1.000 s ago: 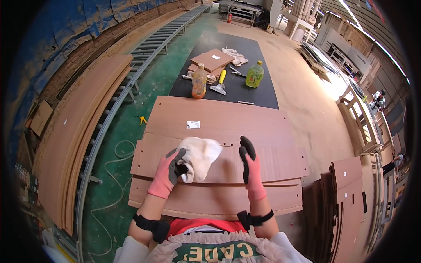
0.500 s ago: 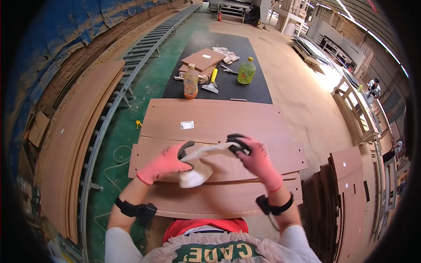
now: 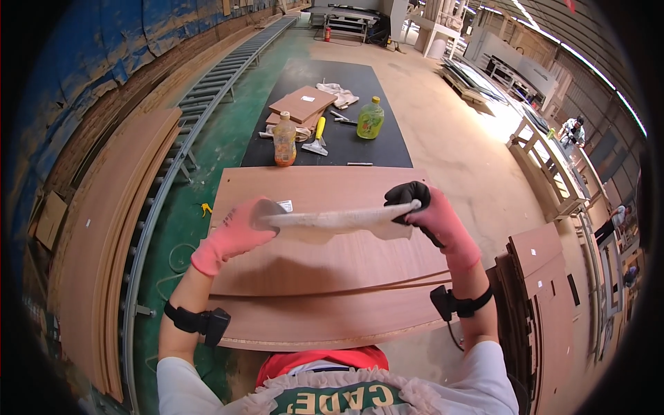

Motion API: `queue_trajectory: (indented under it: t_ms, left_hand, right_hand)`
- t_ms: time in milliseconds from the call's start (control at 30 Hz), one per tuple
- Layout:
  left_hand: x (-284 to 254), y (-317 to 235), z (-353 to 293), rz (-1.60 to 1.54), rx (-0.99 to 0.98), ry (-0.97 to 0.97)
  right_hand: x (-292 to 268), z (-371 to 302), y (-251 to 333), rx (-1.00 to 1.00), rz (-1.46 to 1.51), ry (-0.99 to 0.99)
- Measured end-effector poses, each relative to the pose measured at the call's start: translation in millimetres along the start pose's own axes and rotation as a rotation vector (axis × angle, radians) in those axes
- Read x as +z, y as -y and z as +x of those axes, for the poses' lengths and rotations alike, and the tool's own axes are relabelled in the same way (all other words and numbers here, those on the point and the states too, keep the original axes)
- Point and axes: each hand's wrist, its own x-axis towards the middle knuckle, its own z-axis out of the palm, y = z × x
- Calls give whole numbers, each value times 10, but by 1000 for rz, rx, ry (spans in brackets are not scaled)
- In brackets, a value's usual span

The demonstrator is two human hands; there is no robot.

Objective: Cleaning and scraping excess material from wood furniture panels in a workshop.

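A whitish cloth [image 3: 332,220] is stretched between my two hands, above the reddish-brown wood panels [image 3: 325,266]. My left hand [image 3: 252,225], in a pink glove with dark fingers, is closed on one end of it; motion blurs the fingertips. At the other end my right hand [image 3: 422,211], gloved the same way, grips the cloth with its fingers curled. The cloth's lower edge hangs loose and casts a shadow on the panels. Part of a white label [image 3: 284,205] shows behind the left hand.
Beyond the panels, a dark tabletop [image 3: 332,76] holds small boards [image 3: 302,104], an orange-filled bottle [image 3: 284,142], a green bottle [image 3: 371,119], a yellow-handled scraper [image 3: 317,137] and a crumpled cloth [image 3: 339,95]. A roller conveyor [image 3: 218,79] and stacked panels [image 3: 114,228] stand left; more panels [image 3: 546,290] stand right.
Both hands have moved farther forward and apart. The cloth, bunched and drooping before, is now drawn out straight between them.
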Motion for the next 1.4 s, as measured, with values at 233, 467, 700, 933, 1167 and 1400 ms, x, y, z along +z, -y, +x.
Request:
queue_trajectory:
  t_ms: [233,467,700,933,1167,1400]
  left_hand:
    - [156,398,48,-173,-164,347]
    - [314,525,-28,-518,-168,220]
    - [77,16,-96,55,179,-152]
    - [67,545,77,515,271,-118]
    - [153,389,97,230,-62,-99]
    - [515,442,188,-225,-477,-133]
  right_hand:
    - [15,167,-358,65,159,22]
    - [-50,49,-324,145,388,121]
    - [-263,-164,-525,86,127,173]
    - [253,189,-1032,216,-69,91]
    - [250,237,-926,193,140,-63]
    - [508,368,-777,263,-151,-255]
